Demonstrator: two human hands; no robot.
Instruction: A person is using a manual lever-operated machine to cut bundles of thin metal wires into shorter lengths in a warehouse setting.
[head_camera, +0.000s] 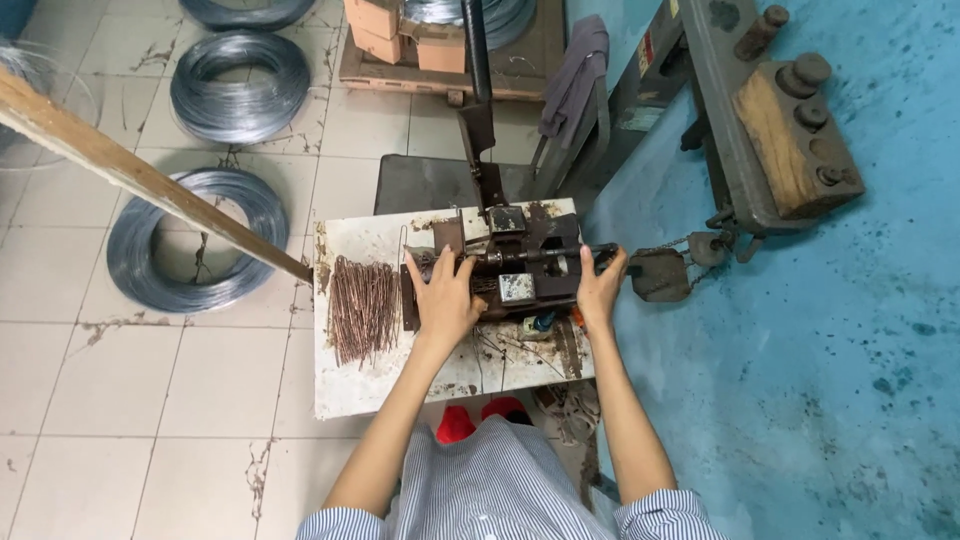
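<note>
At the centre of the small, stained white desk (350, 390) stands a dark, rusty metal bench press (512, 268), with a long black lever handle (478, 60) rising from its rear. Left hand (444, 296) lies on the left end of the press, fingers spread and pointing away from the body; whether its grip is clenched on anything cannot be told. Right hand (598, 287) is at the right end of the press, its grip wrapped around a dark horizontal metal bar (603, 252) that projects from the machine. Just left of the left hand, a pile of short, rust-brown cut wire lengths (362, 308) lies on the desk, roughly parallel and apart from the press. A long, pale wooden pole (140, 172) slants in from the upper left and ends at the desk's left edge. On the tiled floor beyond, three coils of grey steel wire (190, 240) lie flat. To the right, on a blue-painted floor, stands a heavy grey iron machine with a wooden block (790, 140). Below the desk edge appear red shoes (480, 418) and a striped blue-and-white shirt (500, 490).
</note>
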